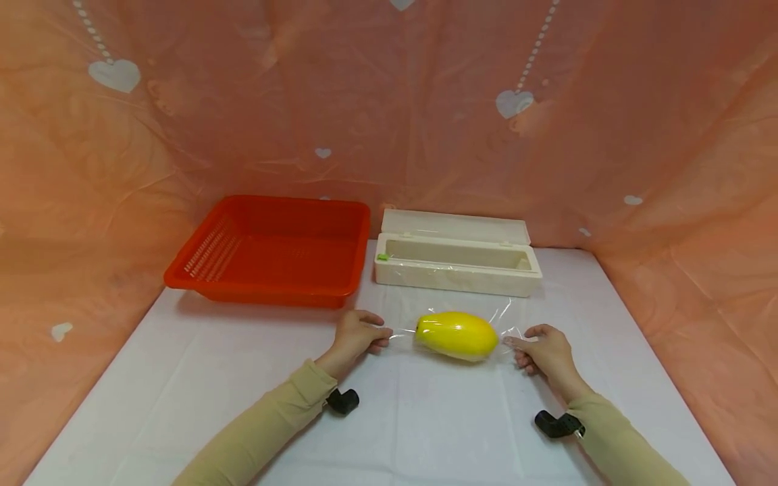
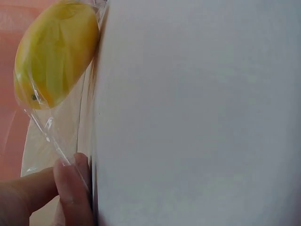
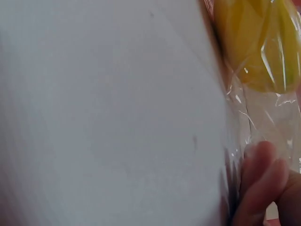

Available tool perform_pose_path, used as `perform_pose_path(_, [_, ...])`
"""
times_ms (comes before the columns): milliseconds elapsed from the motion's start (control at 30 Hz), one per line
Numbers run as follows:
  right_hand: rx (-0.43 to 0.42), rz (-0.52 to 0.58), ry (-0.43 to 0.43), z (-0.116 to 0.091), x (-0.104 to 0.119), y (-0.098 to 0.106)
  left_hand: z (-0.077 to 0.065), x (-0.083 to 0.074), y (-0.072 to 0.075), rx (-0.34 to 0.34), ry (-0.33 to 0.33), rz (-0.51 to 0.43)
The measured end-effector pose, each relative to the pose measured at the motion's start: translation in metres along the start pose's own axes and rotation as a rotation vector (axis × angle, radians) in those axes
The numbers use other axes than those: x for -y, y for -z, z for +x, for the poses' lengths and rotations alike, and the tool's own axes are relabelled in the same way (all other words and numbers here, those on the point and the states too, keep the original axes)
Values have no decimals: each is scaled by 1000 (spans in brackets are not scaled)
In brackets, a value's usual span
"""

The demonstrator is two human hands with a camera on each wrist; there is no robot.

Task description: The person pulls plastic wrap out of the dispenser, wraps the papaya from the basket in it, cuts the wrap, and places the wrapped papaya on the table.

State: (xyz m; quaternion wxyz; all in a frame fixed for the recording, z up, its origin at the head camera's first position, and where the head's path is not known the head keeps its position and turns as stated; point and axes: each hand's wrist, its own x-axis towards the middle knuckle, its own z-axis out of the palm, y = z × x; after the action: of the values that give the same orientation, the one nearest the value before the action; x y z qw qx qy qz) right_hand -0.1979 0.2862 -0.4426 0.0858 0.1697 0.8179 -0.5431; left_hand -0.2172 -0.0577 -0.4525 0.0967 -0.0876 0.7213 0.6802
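A yellow papaya-like fruit (image 1: pixel 457 335) lies on its side on the white table, wrapped in clear plastic film (image 3: pixel 273 110). My left hand (image 1: pixel 360 334) pinches the film's gathered left end between thumb and fingers. From that hand, in the left wrist view, the film (image 2: pixel 51 134) runs as a narrow, taut strand to the fruit's tip with a dark spot. On the other side, my right hand (image 1: pixel 547 354) pinches the film's right end just beyond the rounded end of the fruit. Loose film edges stick up behind the fruit.
Behind the fruit stands a long white cling film box (image 1: pixel 456 278), its lid (image 1: pixel 456 226) raised and a small green piece (image 1: pixel 383 257) at its left end. A red plastic basket (image 1: pixel 267 297) is at the back left. Orange curtains (image 1: pixel 389 101) enclose the table (image 1: pixel 450 432).
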Motion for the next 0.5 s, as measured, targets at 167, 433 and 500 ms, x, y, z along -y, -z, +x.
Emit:
perform_pose_path(167, [1, 3, -4, -1, 1, -2, 0, 1, 2, 17, -10, -31])
perform_pose_path(433, [43, 19, -68, -2, 3, 2, -5, -5, 5, 17, 48, -70])
perform_pose_path(500, [47, 16, -71, -1, 3, 3, -6, -6, 5, 21, 62, -72])
